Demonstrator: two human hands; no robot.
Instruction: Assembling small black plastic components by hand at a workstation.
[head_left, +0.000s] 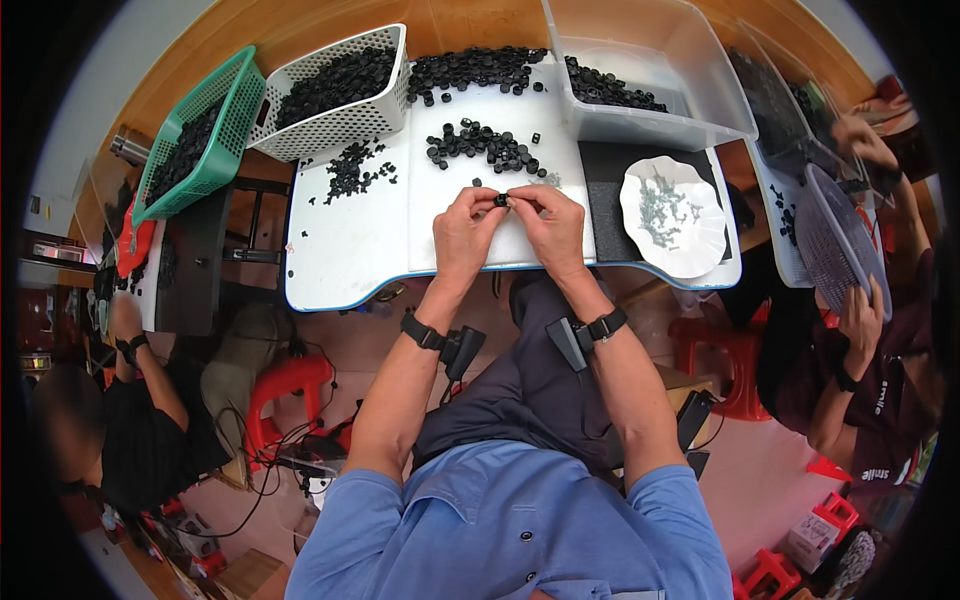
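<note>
White blue-edged tabletop (pixel 370 240), just one | left hand (pixel 467 232) + right hand (pixel 550 230), fingertips pinching 1 small black piece (pixel 502 200) between them, near side of the table | 1 green perforated basket (pixel 220 150), 1 white perforated basket (pixel 330 135), 1 clear plastic bin (pixel 655 128), 1 scalloped white plate (pixel 688 260) | loose black caps (pixel 485 147): too many to count lol

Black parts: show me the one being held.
The part pinched between the left hand and right hand; the pile beyond lies loose on the table, untouched.
</note>
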